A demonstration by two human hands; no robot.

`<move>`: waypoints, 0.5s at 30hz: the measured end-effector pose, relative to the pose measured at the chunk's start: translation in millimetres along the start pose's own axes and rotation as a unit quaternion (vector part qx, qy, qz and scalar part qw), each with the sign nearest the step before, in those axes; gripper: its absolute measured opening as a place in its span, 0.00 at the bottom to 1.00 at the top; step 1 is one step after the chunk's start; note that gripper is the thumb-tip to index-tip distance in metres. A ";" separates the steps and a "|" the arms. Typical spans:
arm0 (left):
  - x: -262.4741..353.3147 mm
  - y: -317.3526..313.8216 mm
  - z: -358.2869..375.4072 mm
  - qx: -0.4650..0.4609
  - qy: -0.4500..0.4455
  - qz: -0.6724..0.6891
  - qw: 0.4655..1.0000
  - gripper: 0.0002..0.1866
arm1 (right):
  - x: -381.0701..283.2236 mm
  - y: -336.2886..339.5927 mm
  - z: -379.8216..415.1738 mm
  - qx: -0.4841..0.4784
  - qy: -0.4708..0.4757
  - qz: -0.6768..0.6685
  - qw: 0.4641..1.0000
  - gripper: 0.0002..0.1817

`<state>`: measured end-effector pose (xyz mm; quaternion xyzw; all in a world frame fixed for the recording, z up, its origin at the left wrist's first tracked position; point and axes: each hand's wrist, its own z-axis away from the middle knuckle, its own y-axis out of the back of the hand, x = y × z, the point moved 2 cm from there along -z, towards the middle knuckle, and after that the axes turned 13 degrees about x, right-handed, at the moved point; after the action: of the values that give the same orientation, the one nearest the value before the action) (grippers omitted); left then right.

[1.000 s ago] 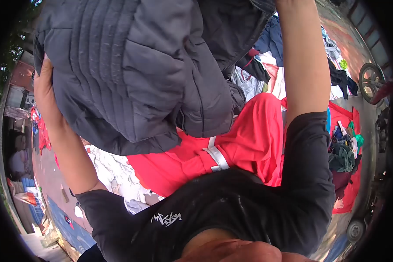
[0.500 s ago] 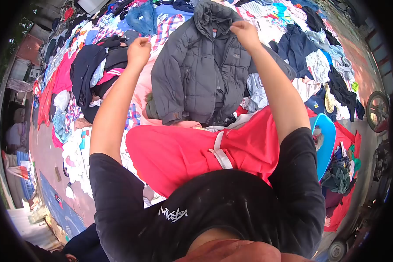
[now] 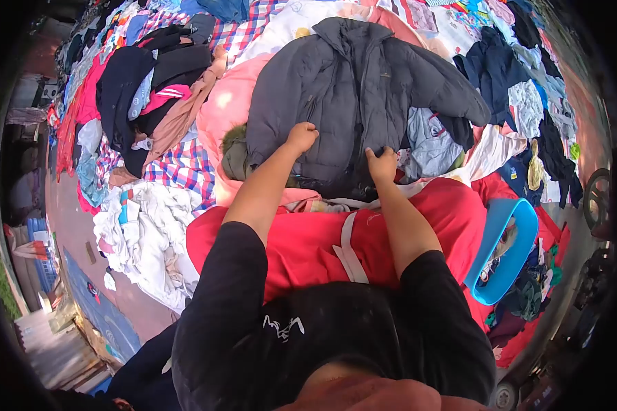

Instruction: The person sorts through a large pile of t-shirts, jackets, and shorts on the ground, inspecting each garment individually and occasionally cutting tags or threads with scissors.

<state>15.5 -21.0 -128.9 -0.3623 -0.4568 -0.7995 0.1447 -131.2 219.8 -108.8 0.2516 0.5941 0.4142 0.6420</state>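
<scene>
i have the left hand (image 3: 302, 138) and right hand (image 3: 382, 165) curled narrow on the grey jacket (image 3: 329, 92); gripping, i cannot tell. light, even tension suits its padded front.

The top (image 3: 363, 315) is black with a round neck, short wide sleeves (image 3: 234, 267) and a squiggly white mark (image 3: 283, 329) on the front, and bright red cloth (image 3: 437, 212) covers the lap and legs, with a flat white strip (image 3: 349, 252) running down near the middle.
</scene>
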 end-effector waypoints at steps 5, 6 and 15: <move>19.4 -19.6 -36.8 0.019 0.066 0.000 0.998 0.35 | 33.8 -23.7 -51.0 -0.050 0.011 -0.006 0.999 0.36; 17.2 -22.8 -40.9 0.030 0.077 0.004 0.997 0.36 | 34.8 -23.6 -56.2 -0.001 0.028 -0.028 0.999 0.37; 45.8 -8.7 -50.8 -0.177 0.203 -0.025 0.963 0.44 | 27.7 -37.6 -95.2 -0.019 -0.060 -0.039 0.997 0.46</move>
<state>-44.0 -54.1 -118.0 -0.2005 -0.2777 -0.9277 0.1482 -216.3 206.7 -170.7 0.2403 0.5559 0.3849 0.6965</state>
